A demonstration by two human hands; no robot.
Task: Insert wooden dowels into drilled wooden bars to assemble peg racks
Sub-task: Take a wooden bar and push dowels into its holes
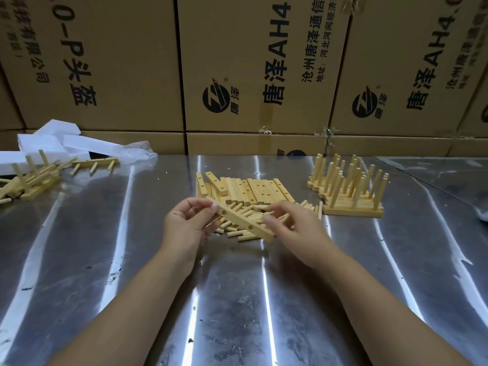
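Bare forearms over steel bench [105,260]. Left hand [184,223] pinches a drilled bar [239,220], holes up for pegging; right hand [293,223] fingers curled in the dowels [237,228], prob picking one, grip unclear. Finished racks [348,188] at right.

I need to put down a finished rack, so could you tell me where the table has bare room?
Bare metal lies between the left rack heap and the dowel pile, and across the near table. Crowded: the centre, and the standing racks at right.
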